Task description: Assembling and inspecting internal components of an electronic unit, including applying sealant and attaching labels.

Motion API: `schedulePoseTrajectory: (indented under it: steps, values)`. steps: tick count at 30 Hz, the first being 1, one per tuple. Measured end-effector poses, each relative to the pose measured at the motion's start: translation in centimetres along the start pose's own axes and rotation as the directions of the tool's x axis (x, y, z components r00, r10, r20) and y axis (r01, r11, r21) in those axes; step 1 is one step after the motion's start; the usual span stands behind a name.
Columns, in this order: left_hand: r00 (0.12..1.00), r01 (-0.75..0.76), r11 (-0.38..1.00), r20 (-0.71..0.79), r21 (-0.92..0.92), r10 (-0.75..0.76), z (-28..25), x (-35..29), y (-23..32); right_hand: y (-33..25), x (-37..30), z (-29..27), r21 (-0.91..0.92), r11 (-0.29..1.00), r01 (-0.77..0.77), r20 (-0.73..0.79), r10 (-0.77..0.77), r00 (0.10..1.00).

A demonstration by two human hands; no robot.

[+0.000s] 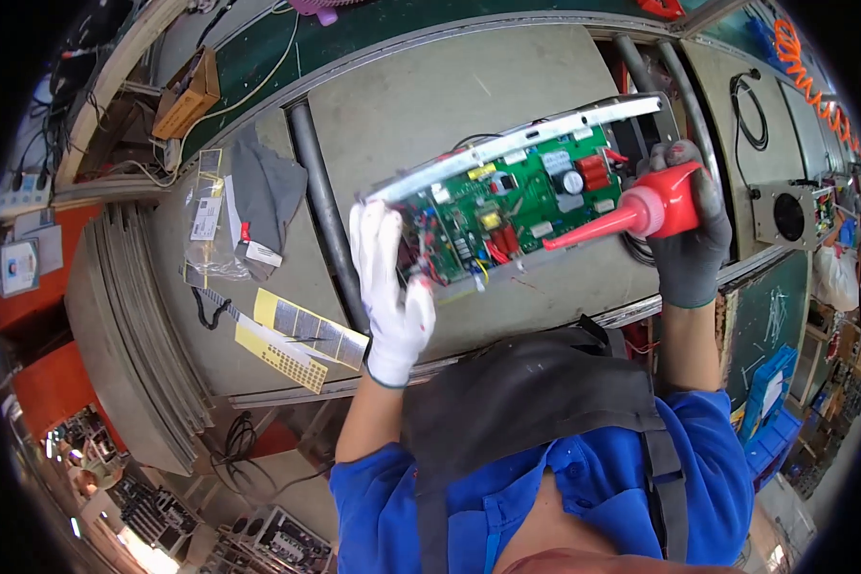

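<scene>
A green circuit board (536, 196) with red, yellow and black parts sits in a metal chassis (536, 132) in front of me, tilted up toward the right. My left hand (385, 277), in a white glove, is against the chassis's left end, thumb and fingers around its edge. In a grey glove, my right hand (703, 225) grips a red squeeze bottle (672, 199). The bottle's long tapered nozzle points left over the board's lower right area. I cannot tell whether the tip touches anything. Part of the right fingers is hidden behind the bottle.
Left of the chassis lie a grey cloth (263, 191), a clear plastic bag (210, 234) and yellow sticker sheets (297, 335). Metal rollers (320, 206) cross the bench. A fan unit (789, 217) stands at right, near a coiled orange hose (799, 62). A cardboard box (187, 94) is far left.
</scene>
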State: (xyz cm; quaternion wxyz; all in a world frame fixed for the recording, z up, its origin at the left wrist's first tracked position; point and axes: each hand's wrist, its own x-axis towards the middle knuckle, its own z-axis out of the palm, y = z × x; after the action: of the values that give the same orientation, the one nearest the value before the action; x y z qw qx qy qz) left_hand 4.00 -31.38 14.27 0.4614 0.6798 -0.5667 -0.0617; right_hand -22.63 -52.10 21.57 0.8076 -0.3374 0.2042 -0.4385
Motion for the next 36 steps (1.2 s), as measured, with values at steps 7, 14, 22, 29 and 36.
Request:
schedulePoseTrajectory:
  steps: [7, 14, 22, 29, 36]
  values:
    - [0.973, 0.078, 0.977, 0.197, 0.197, -0.118, 0.5, 5.3, 4.6, 1.4, -0.4, -2.2, 0.134, 0.990, 0.037, -0.132, -0.019, 0.991]
    - [0.987, 0.090, 0.960, 0.103, 0.264, -0.120, 1.0, 4.1, 5.2, 2.9, 1.3, -1.3, 0.116, 0.992, -0.046, -0.176, 0.066, 0.982]
    - [0.981, 0.120, 0.993, -0.154, -0.006, -0.119, 3.0, 1.5, 4.3, 2.4, 0.0, -1.9, 0.081, 0.997, -0.019, -0.239, 0.038, 0.970]
    - [0.986, 0.087, 0.969, -0.158, 0.231, -0.051, 2.6, 1.0, 4.9, 2.3, -4.7, 1.2, -0.715, 0.622, 0.319, 0.154, -0.305, 0.940]
    - [0.995, 0.087, 0.962, -0.077, 0.259, -0.069, 2.0, 1.1, 4.6, 5.9, -5.6, 5.0, -0.750, 0.133, 0.648, 0.536, -0.450, 0.714]
